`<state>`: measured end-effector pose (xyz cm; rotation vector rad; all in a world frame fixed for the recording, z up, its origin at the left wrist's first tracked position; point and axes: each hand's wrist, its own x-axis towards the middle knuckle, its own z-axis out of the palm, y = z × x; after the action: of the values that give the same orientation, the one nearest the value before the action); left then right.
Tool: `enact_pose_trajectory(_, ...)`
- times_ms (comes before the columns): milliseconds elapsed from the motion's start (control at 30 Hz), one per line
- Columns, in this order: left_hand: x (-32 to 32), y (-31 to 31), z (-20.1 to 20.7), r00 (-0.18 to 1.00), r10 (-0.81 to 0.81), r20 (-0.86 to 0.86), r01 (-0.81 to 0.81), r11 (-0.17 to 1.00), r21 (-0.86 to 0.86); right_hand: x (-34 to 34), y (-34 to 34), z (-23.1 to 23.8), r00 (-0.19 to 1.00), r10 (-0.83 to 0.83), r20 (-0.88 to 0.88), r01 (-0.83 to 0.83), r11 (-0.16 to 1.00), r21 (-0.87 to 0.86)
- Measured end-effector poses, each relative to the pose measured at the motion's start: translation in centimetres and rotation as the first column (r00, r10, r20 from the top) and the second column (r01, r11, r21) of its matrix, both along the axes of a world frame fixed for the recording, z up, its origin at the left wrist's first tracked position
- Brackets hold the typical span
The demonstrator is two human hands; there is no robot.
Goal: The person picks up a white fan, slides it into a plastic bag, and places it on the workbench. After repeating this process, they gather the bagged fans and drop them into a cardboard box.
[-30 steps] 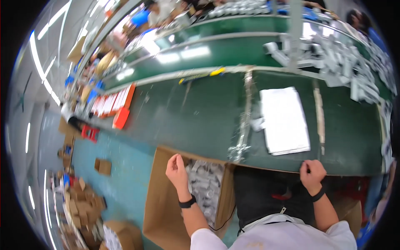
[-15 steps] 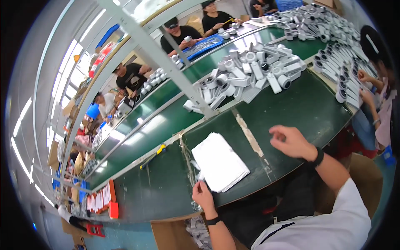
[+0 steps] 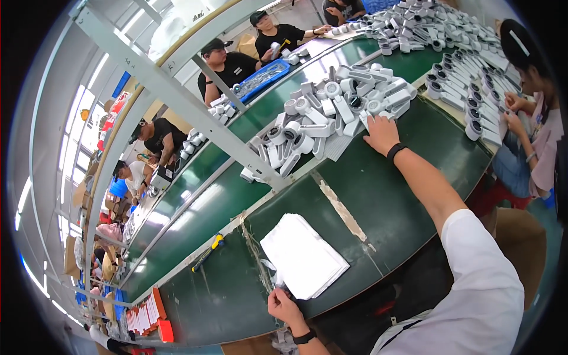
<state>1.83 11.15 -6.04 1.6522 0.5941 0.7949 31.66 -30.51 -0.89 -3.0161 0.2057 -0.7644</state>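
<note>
- Progress: the right hand point(image 3: 381, 133) reaches the near edge of the pile of white-and-gray parts point(image 3: 343, 109) on the counter point(image 3: 408, 189); no part is yet lifted clear.
- The stack of white sheets point(image 3: 305, 254) lies flat, apart from the pile.
- Right fingers bend over the pile's edge; their grip cannot be told.
- The left hand point(image 3: 285, 307) curls beside the stack's near corner; whether it pinches anything is unclear.
- Cut off: the box point(image 3: 248, 346) below.
</note>
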Motion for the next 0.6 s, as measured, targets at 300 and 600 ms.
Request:
enact_pose_trajectory(300, 0.3, -0.1, -0.3, 0.998, -0.054, 0.041, 0.053, 0.999, 0.009, -0.7, 0.1, 0.0, 0.975, -0.091, 0.204, -0.066, 0.752, 0.655)
enact_pose_trajectory(600, -0.3, -1.3, 3.4, 0.98, -0.196, 0.026, 0.184, 0.952, 0.245, -18.6, 1.9, 5.5, 0.808, 0.453, 0.377, -0.049, -0.586, 0.809)
